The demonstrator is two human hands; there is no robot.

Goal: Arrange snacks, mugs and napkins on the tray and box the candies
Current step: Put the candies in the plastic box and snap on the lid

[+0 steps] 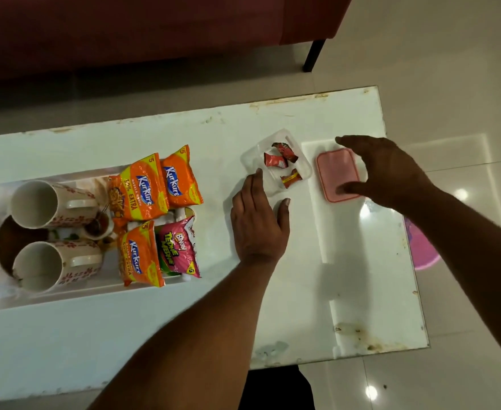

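Note:
A clear plastic box [250, 156] on the white table holds three red-wrapped candies [275, 160]. My left hand [258, 223] lies flat beside it, with fingertips touching the box's near edge. To its right lies the pink lid [333, 168]. My right hand [382, 170] hovers over the lid with fingers spread, thumb at its near edge. At the left, the white tray [65, 295] carries two floral mugs [40, 204] lying on their sides, orange Kurkure packets [142, 190] and a pink Bingo packet [179, 247].
A dark red sofa [154, 31] with a black leg stands beyond the table's far edge. The table's right edge [406, 232] borders glossy floor tiles, where a pink round object [422, 250] sits. A brown bowl-like item [12, 241] lies by the mugs.

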